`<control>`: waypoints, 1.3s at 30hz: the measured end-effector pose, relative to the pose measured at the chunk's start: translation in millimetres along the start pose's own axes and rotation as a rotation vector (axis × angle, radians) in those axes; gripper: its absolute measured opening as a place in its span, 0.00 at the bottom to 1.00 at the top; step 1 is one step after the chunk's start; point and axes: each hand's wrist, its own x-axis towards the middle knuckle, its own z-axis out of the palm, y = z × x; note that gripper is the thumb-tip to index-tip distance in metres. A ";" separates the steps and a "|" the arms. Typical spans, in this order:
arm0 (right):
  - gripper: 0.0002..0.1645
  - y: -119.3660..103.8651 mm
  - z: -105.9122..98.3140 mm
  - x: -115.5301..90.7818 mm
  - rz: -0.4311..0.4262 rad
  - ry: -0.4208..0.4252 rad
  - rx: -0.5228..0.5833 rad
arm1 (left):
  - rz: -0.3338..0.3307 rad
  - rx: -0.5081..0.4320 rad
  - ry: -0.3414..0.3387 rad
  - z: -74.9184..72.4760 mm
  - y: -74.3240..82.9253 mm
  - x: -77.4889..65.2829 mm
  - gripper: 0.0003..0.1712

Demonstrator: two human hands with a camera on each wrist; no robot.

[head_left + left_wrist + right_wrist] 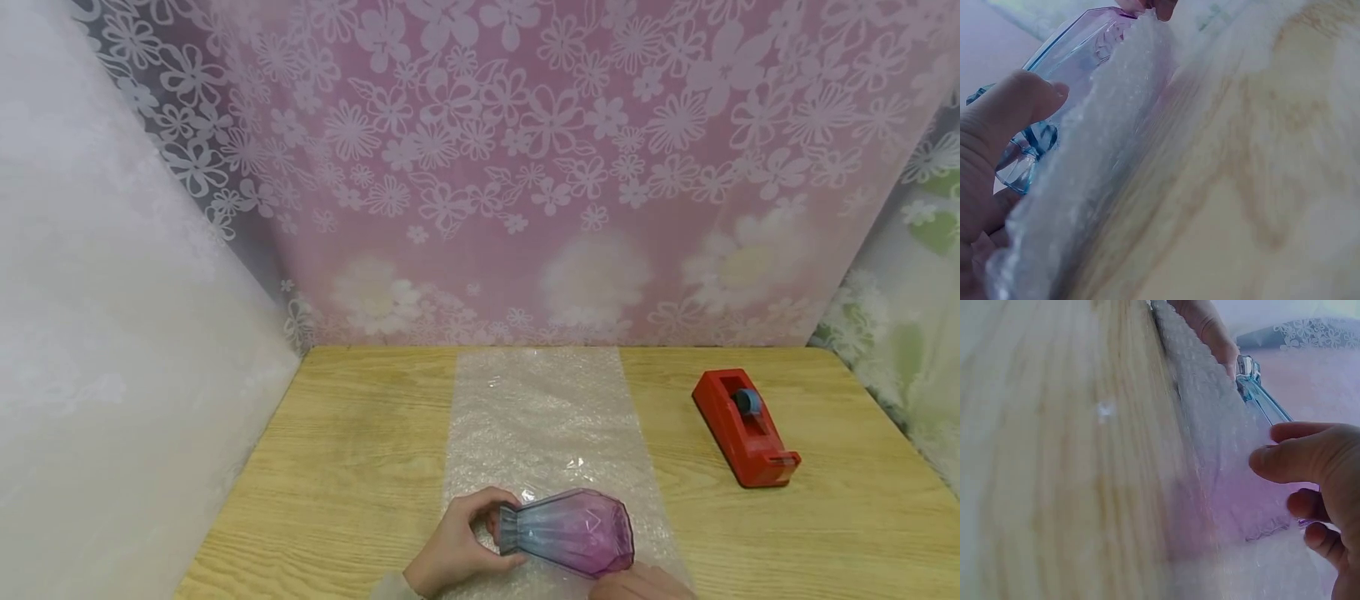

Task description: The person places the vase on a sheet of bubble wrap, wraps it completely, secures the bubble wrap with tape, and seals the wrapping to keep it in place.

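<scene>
A faceted glass vase (573,533), blue-grey at the neck and pink-purple at the base, lies on its side over bubble wrap (540,417). My left hand (461,537) holds the neck end, thumb on the near side and fingers around the far side. In the left wrist view, the thumb (1038,97) lies along the glass, with the blue rim (1019,165) below it. My right hand (1329,481) is at the purple base, its fingers bent beside the glass and the wrap's edge. I cannot tell whether it grips the vase.
A red tape dispenser (750,433) with a small roll stands on the right of the wood-grain table (360,433). The wrap runs from the table's back edge toward the front. Flowered curtains (525,167) hang behind and at the sides.
</scene>
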 end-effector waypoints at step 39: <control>0.49 24.6 -9.4 24.9 0.138 -0.075 0.044 | -0.033 0.024 -0.082 -5.8 1.7 -0.6 0.32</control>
